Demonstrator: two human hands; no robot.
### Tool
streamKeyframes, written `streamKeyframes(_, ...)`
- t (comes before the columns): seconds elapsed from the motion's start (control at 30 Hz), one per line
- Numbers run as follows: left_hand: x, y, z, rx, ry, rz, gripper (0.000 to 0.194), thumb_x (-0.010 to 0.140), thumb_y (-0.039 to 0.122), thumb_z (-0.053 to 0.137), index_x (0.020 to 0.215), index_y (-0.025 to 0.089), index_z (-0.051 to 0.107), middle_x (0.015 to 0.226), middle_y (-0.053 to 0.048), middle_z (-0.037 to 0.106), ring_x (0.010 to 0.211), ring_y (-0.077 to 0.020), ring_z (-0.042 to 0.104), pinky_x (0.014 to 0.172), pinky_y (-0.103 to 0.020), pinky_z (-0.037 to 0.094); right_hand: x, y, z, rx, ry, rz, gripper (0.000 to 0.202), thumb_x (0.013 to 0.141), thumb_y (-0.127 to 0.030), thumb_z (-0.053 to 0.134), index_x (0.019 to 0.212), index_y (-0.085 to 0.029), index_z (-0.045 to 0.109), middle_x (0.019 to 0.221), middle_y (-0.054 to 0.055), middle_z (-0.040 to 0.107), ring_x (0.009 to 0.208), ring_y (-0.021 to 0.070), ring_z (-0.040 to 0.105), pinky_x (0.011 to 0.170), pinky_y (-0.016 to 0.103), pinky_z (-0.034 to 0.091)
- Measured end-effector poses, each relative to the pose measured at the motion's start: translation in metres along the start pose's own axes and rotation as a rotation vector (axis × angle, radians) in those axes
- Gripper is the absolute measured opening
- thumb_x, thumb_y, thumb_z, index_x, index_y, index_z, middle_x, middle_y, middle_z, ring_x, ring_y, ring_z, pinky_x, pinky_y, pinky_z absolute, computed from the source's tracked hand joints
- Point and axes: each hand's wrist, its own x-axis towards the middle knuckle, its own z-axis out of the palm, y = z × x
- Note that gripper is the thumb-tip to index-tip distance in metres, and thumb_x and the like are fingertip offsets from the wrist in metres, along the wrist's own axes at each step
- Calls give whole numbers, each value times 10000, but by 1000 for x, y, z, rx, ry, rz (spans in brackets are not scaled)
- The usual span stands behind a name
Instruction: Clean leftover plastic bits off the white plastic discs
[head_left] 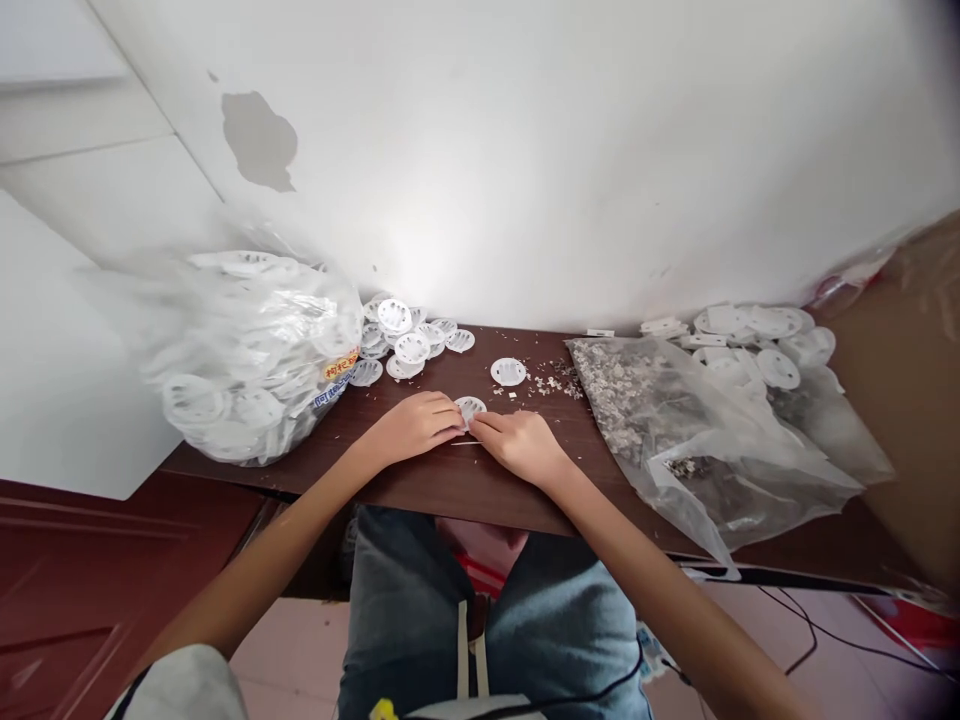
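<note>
A round white plastic disc (472, 408) with openings in it lies at the table's middle. My left hand (421, 426) grips its left edge with closed fingers. From the other side, my right hand (523, 443) has its fingers closed at the disc's right edge. Whether a small part sits between the fingertips is hidden. Just below the fingertips lies a thin white stick (466, 443). Another white disc (508, 372) rests flat a little beyond, with small loose pieces (553, 384) scattered to its right.
A clear bag full of white discs (255, 370) stands at the left, beside a loose pile of discs (409, 345). On the right lies a plastic bag of tiny parts (622, 390), with more white pieces (776, 367) behind it. A cardboard box (919, 400) borders the right end.
</note>
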Motion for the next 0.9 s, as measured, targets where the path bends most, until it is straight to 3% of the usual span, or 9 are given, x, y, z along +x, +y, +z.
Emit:
streamKeyframes(0.33, -7, -4, 8, -47, 40, 44, 226, 1072, 307, 572, 1141, 274, 785, 1068, -57, 809, 1042, -231, 699, 1039, -408, 539, -6, 1, 11, 27, 32, 33, 253, 1116, -263, 507, 1164, -251, 755, 1004, 67, 794, 770, 155, 682, 647, 250, 428)
streamKeyframes(0.63, -9, -8, 12, 89, 27, 63, 251, 1082, 301, 541, 1093, 230, 781, 1055, -80, 818, 994, -229, 736, 952, -404, 588, -6, -1, 12, -6, 71, -2, 261, 1108, -185, 497, 1062, -217, 753, 987, 46, 793, 732, 147, 669, 622, 286, 387)
streamKeyframes(0.9, -13, -10, 18, 178, 163, 196, 159, 1036, 213, 631, 1109, 228, 772, 1004, -53, 821, 974, -202, 761, 952, -361, 622, -6, -1, 15, 49, 26, 46, 256, 1102, -203, 494, 1055, -210, 746, 945, 65, 769, 738, 144, 654, 648, 255, 390)
